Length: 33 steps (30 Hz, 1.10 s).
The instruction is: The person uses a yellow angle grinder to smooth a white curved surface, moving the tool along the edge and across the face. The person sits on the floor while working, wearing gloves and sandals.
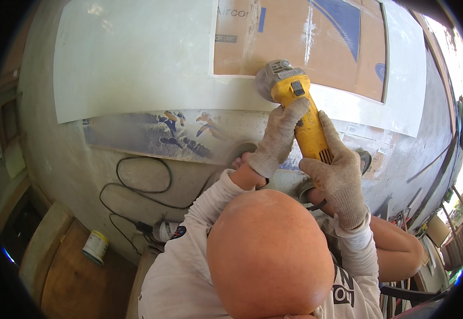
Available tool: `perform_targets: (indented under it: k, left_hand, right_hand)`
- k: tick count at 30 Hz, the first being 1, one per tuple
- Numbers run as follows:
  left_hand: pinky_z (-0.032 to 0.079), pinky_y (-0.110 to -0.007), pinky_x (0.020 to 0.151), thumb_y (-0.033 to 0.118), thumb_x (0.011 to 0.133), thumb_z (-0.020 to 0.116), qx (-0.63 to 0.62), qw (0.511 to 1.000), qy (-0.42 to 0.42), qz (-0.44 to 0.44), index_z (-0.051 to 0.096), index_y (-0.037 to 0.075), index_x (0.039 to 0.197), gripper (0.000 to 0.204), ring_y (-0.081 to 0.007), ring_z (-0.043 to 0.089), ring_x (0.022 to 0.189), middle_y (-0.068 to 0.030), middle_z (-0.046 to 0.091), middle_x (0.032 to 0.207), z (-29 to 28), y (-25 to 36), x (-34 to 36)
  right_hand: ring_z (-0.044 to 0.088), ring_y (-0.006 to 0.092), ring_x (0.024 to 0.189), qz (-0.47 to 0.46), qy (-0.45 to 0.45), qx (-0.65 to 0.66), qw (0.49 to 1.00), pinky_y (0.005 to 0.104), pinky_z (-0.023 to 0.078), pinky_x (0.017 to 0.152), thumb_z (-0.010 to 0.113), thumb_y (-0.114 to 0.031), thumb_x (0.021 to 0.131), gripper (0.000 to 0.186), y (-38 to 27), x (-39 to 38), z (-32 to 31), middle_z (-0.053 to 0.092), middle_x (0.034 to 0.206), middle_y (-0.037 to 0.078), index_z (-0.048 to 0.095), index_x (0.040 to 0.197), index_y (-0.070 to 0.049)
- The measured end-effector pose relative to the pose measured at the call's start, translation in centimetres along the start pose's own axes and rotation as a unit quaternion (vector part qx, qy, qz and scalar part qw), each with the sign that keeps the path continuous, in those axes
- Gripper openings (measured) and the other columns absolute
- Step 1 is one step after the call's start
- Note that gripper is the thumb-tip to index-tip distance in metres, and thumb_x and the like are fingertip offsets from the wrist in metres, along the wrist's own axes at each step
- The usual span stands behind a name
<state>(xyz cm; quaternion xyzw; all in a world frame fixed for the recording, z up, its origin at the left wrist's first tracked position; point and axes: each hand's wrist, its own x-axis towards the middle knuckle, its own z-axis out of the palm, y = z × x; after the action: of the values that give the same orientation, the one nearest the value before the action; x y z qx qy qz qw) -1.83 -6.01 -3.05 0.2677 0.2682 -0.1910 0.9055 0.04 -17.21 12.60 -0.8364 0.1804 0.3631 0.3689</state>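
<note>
A yellow angle grinder (311, 125) with a grey metal head is held in both my hands, pointing away from me. My left hand (278, 137), in a dusty knit glove, is closed round its front part just behind the head. My right hand (340, 173), gloved likewise, grips the rear body near the vents. The disc guard (265, 84) is over a white sheet (136, 64), at the lower edge of a rectangular opening. Brown printed cardboard (284, 37) shows through that opening. Whether the disc touches the sheet cannot be seen.
Dusty printed cardboard (146, 135) lies under the sheet's near edge. A black cord (136, 192) loops over the grey floor at left. A tub with a yellow rim (95, 246) stands on brown wood (77, 271). Assorted materials crowd the right side.
</note>
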Motion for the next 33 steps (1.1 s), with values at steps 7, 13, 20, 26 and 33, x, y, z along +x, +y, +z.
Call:
perform_targets:
  k: [7, 13, 20, 26, 33]
  left_hand:
    - [0.058, -0.034, 0.103, 0.041, 0.111, 0.067, 0.004, 1.0, -0.012, -0.019, 0.062, 0.001, 0.135, 0.047, -0.0153, 0.07, 0.113, -0.0078, 0.069, 0.124, 1.1, -0.8, 0.3]
    - [0.056, -0.033, 0.104, 0.045, 0.111, 0.067, 0.012, 0.999, -0.036, -0.029, 0.06, 0.001, 0.136, 0.052, -0.0154, 0.068, 0.117, -0.0076, 0.067, 0.124, 1.9, -1.9, 0.8]
    - [0.055, -0.033, 0.105, 0.051, 0.108, 0.07, 0.047, 0.995, -0.073, -0.039, 0.06, 0.0, 0.137, 0.059, -0.0155, 0.067, 0.115, -0.0077, 0.066, 0.124, 2.5, -2.6, 1.4]
    - [0.056, -0.032, 0.101, 0.051, 0.106, 0.072, 0.074, 0.996, -0.039, -0.026, 0.061, 0.0, 0.134, 0.06, -0.0144, 0.067, 0.112, -0.0081, 0.067, 0.121, 2.3, -1.5, 0.4]
    - [0.059, -0.034, 0.097, 0.047, 0.106, 0.072, 0.061, 0.998, 0.01, 0.009, 0.06, 0.001, 0.134, 0.056, -0.0168, 0.07, 0.108, -0.0087, 0.067, 0.122, -0.6, 2.0, -0.9]
  right_hand:
    - [0.072, 0.0166, 0.1, 0.0, 0.013, 0.033, 0.999, 0.0299, 0.059, 0.091, 0.081, -0.002, 0.08, 0.096, 1.0, -0.3, -0.7, 0.074, 0.121, 0.017, 0.044, 0.169, 0.003]
    - [0.071, 0.0169, 0.094, -0.002, 0.04, 0.048, 0.998, 0.0312, 0.06, 0.087, 0.078, -0.003, 0.081, 0.095, 2.1, -0.6, -1.2, 0.075, 0.115, 0.017, 0.044, 0.17, -0.002]
    - [0.073, 0.0182, 0.103, -0.004, 0.078, 0.061, 0.995, 0.0313, 0.058, 0.095, 0.077, -0.005, 0.083, 0.094, 3.1, -0.9, -1.3, 0.076, 0.12, 0.019, 0.042, 0.17, 0.002]
    - [0.072, 0.0178, 0.11, -0.03, 0.06, 0.062, 0.996, 0.0317, 0.057, 0.1, 0.08, -0.002, 0.084, 0.095, 2.7, -1.5, -0.6, 0.075, 0.128, 0.018, 0.04, 0.17, 0.003]
    - [0.074, 0.0208, 0.106, -0.064, 0.0, 0.085, 0.994, 0.0343, 0.06, 0.094, 0.081, -0.006, 0.085, 0.095, 1.0, -0.5, 1.8, 0.076, 0.125, 0.02, 0.041, 0.171, 0.0]
